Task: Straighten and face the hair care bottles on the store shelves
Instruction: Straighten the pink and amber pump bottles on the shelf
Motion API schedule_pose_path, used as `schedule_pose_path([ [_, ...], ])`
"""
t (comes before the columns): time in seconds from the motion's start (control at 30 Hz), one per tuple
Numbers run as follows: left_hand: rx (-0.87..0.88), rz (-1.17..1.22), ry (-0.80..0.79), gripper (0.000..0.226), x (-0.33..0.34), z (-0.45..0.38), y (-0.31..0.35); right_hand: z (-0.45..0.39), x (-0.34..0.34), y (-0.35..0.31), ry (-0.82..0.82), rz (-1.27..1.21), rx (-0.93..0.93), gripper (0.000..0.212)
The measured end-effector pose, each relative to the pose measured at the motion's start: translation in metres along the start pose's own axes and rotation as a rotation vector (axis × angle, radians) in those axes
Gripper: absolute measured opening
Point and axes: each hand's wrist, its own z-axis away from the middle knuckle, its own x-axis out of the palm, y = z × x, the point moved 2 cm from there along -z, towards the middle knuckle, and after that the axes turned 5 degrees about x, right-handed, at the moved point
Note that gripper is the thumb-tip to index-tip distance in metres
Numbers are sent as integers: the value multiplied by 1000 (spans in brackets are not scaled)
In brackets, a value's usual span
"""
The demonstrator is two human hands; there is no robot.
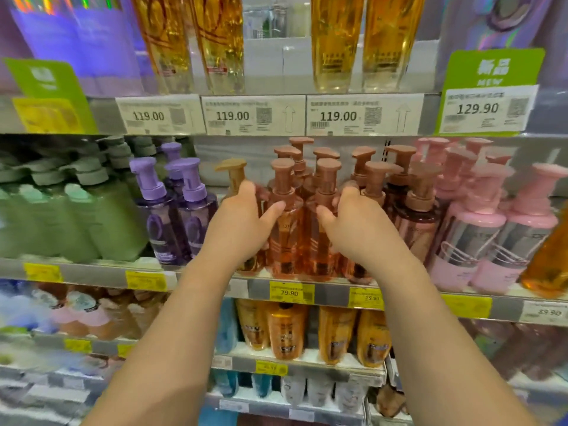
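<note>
Two amber pump bottles with copper-brown pumps stand side by side at the front of the middle shelf (332,295). My left hand (242,222) grips the left amber bottle (284,241), thumb on its front and fingers curled round its left side. My right hand (356,222) grips the right amber bottle (318,250) the same way from the right. More amber bottles with brown pumps stand behind them. A gold-pump bottle (232,172) rises just behind my left hand; its body is hidden.
Purple pump bottles (184,222) and green ones (92,216) stand to the left. Dark rose bottles (415,219) and pink ones (479,235) crowd the right. Tall golden bottles (335,41) fill the shelf above, orange bottles (285,330) the shelf below.
</note>
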Motion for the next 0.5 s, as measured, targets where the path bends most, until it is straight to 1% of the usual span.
schedule_pose_path([
  [0.07, 21, 14, -13, 57, 4, -1, 1, -3, 1, 0, -26, 16, 2, 30],
  [0.13, 43, -5, -16, 66, 5, -2, 2, -3, -1, 0, -10, 52, 3, 33],
  [0.17, 57, -14, -12, 68, 4, -3, 2, -2, -3, 0, 4, 57, 4, 34],
  [0.33, 123, 3, -66, 59, 2, -11, 0, 3, -6, -9, 101, 138, 8, 44],
  [0.5, 169, 16, -161, 52, -1, -17, -2, 3, -7, -14, 132, 213, 32, 51],
])
